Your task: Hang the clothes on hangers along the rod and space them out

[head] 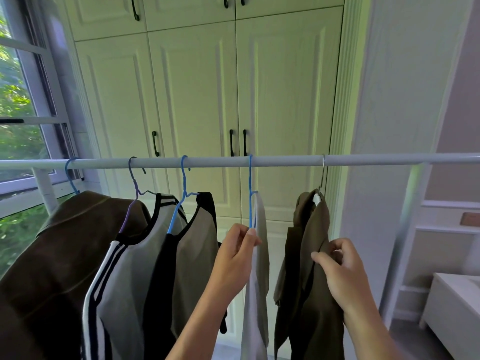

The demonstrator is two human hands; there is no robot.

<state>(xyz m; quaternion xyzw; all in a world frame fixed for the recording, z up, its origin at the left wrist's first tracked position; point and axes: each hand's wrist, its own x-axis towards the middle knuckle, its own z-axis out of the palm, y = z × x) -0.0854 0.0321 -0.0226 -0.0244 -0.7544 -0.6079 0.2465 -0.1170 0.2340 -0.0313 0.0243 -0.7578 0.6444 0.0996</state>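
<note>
Two bare hands reach up from the bottom of the view toward a row of hanging clothes. The left hand pinches the lower end of a blue hanger together with the edge of a pale grey garment that hangs from it, fingers closed tight on both. The right hand grips a fold of an olive-green garment just beside it, fingers curled into the cloth; this one hangs from a white hanger with a metal hook. To the left of the hands hang three more pieces, close together and overlapping: a grey top with black shoulders on a light blue hanger, a grey top with dark and white stripes on a purple hanger, and a brown garment at the far left on another blue hook. All five hooks sit over a pale rod that runs level across the view, with the two held pieces spaced wider apart than the three on the left. Behind the rod stands a cream wardrobe with dark handles, a window with green leaves outside to its left.
</note>
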